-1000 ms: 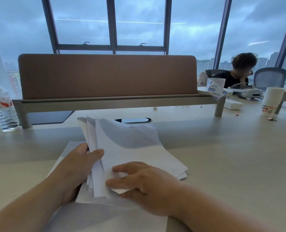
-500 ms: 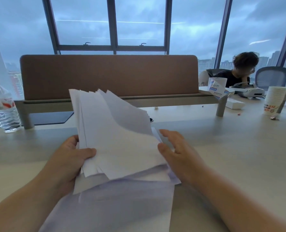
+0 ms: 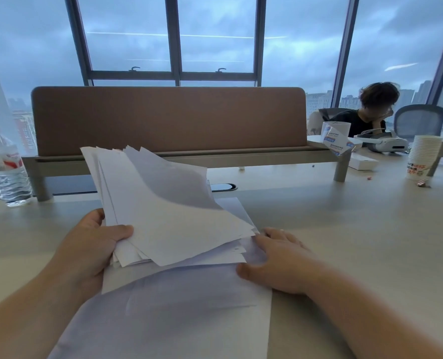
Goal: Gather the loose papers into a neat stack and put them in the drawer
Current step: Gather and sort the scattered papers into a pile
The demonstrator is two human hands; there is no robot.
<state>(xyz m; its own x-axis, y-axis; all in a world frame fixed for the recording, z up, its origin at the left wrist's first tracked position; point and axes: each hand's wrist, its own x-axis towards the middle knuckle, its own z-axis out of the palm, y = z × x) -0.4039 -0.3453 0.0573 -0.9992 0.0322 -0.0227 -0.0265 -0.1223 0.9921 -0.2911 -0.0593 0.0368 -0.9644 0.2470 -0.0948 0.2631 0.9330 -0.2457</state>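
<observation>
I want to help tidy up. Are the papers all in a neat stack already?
No. The papers held by the left hand fan out with uneven corners, and more sheets lie loose on the desk.

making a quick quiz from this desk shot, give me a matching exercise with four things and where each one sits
Things:
1. water bottle
2. stack of paper cups
3. fanned bundle of papers
4. large sheet

Places:
A. flat on the desk nearest the camera
B. far left of the desk
C. gripped in the left hand
D. far right of the desk

Pairs: 1-B, 2-D, 3-C, 4-A
</observation>
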